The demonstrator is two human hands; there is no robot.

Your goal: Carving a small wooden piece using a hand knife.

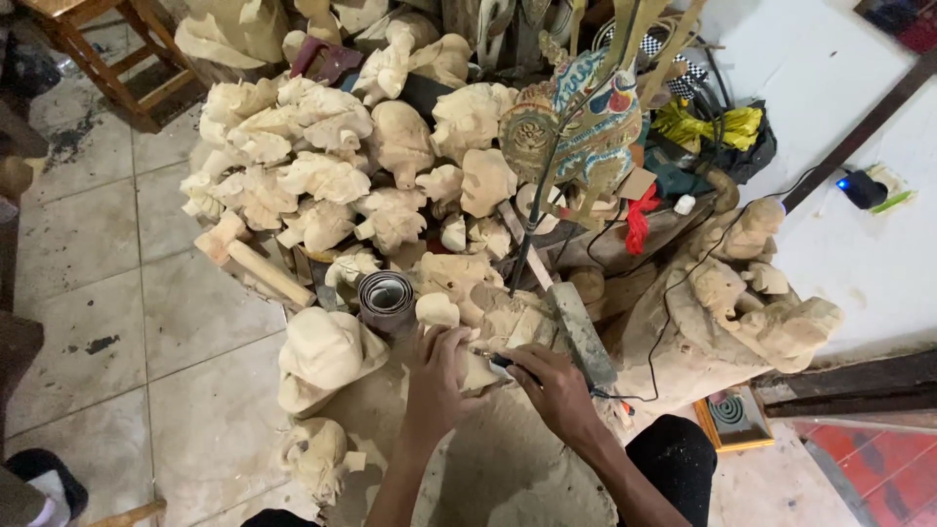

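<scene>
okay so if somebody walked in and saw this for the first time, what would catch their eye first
Probably the big heap of pale carved wooden figures piled across the upper middle, with a painted, ornate flat puppet standing on sticks at its right edge. Lower down, the left hand steadies a small pale carving while the right hand grips a dark tool against it.

Tool (503, 365) under right hand (551, 385) — mostly hidden.

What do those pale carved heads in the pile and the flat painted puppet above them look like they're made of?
The carved heads look like raw, unpainted wood: pale cream, matte, with rough cut facets. The flat puppet seems to be thin painted hide or card, though that is uncertain; it is coloured and patterned and mounted on a slim dark rod.
</scene>
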